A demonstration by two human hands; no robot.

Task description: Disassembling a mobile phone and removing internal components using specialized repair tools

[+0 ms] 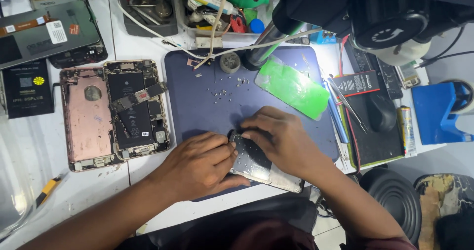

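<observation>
Two opened phone shells [116, 112] lie at the left of the white table [148, 42], then the left hand [200, 165] and right hand [279, 141] together grip a phone frame [259, 165] on the dark blue mat [197, 92].

I'm at a phone repair workshop: my white worktop [148, 42] carries a dark blue mat [197, 107] strewn with tiny screws [222, 93], an opened phone [136, 109], a pink back shell [88, 117], tweezers [348, 104] and a microscope [375, 13] overhead.
</observation>
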